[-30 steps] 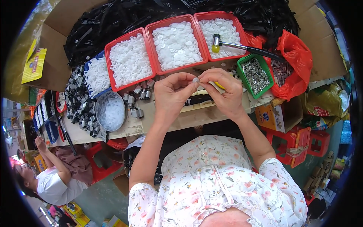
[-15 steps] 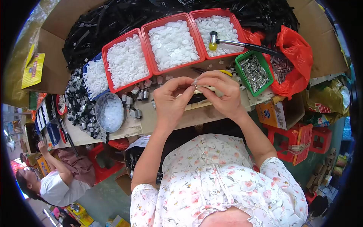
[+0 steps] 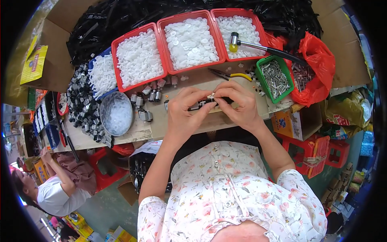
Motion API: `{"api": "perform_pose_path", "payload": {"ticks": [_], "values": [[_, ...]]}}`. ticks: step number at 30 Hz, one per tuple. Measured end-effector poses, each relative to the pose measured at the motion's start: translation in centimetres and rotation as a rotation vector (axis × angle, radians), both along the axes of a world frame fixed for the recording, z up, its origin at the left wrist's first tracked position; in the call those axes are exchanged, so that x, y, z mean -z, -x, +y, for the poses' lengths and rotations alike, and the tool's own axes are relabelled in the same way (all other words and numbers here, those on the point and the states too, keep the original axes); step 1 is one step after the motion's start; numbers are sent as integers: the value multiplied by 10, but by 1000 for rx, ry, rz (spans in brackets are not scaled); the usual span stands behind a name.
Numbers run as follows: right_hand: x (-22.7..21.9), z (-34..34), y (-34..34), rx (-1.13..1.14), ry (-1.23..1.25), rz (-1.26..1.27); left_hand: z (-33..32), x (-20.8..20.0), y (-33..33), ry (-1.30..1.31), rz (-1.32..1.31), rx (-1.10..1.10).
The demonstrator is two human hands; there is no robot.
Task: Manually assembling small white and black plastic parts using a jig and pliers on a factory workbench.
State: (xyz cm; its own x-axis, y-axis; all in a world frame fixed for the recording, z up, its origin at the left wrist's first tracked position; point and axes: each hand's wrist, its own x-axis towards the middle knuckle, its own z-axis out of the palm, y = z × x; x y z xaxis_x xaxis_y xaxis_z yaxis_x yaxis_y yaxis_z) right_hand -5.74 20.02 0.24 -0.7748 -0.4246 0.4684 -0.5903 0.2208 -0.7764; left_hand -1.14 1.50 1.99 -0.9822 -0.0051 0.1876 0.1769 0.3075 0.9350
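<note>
Between my two hands sits a small white part [image 3: 211, 97], too small to make out its exact kind. My left hand [image 3: 188, 108] is closed, its thumb and fingertips pinching at the part's left side. From the other side my right hand [image 3: 238, 104] pinches it too, fingers bent and the tips almost touching the left ones. Just behind and below the fingertips lies a dark, long piece with a metal bit [image 3: 195, 107] on the table; the fingers partly cover it. Pliers [image 3: 229, 75] with a yellow handle rest beyond my hands.
Red trays [image 3: 163, 48] of white plastic parts line the back. A hammer [image 3: 258, 46] lies across the right one. Beside it stand a green bin [image 3: 264, 82] of metal pins and a red bag [image 3: 318, 60]. Metal-and-black parts [image 3: 82, 109] and a round bowl [image 3: 131, 117] are left. A co-worker [image 3: 56, 189] sits far left.
Both hands have come down slightly toward the dark piece, still pinching. More of the pliers shows behind them. The whole view has shifted a little; the co-worker's arm is lower.
</note>
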Motion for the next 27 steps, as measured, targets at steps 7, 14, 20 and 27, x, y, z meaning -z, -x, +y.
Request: {"api": "perform_pose_path", "payload": {"ticks": [7, 14, 20, 27], "values": [[4, 1, -3, -35, -171, 125, -1, 14, -9, 393, 253, -73], [9, -1, -4, -58, -331, 151, 0, 29, -31, 586, 391, -89], [6, -2, -1, -88, -369, 173, 3, 37, -35, 677, 450, -68], [-2, -5, -2, -106, -464, 168, 3, 38, -35, 755, 465, -50]]}}
